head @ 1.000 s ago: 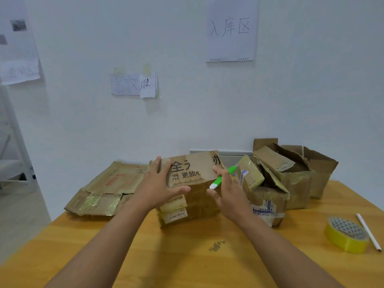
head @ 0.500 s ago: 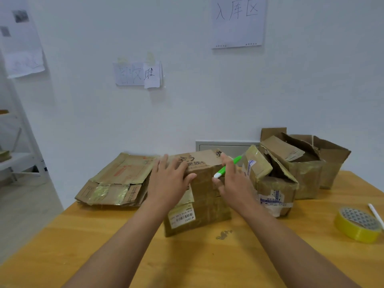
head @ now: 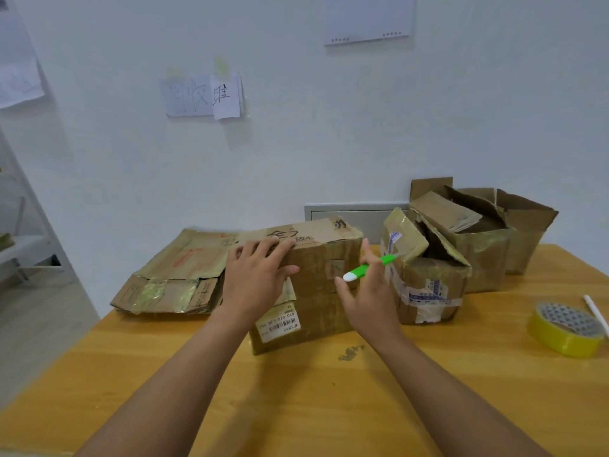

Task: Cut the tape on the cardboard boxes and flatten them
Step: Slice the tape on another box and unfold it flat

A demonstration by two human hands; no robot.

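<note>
A brown taped cardboard box (head: 324,268) with a barcode label on its front stands on the wooden table (head: 329,397) in front of me. My left hand (head: 253,282) rests on its top left edge, fingers spread flat over the top and thumb on the front face. My right hand (head: 369,298) is at the box's right end and holds a green and white cutter (head: 362,270) between its fingers, the other fingers extended. The cutter's tip points right, toward a smaller taped box (head: 428,288).
A pile of flattened cardboard (head: 178,272) lies at the left against the wall. Two opened boxes (head: 484,249) stand at the back right. A yellow tape roll (head: 565,328) and a white pen (head: 596,311) lie at the right edge. A white shelf (head: 19,249) stands beyond the table's left side.
The box has been tipped from a tilted pose down onto the table, label face toward me. Both hands stayed on it, and my left hand slid onto its top.
</note>
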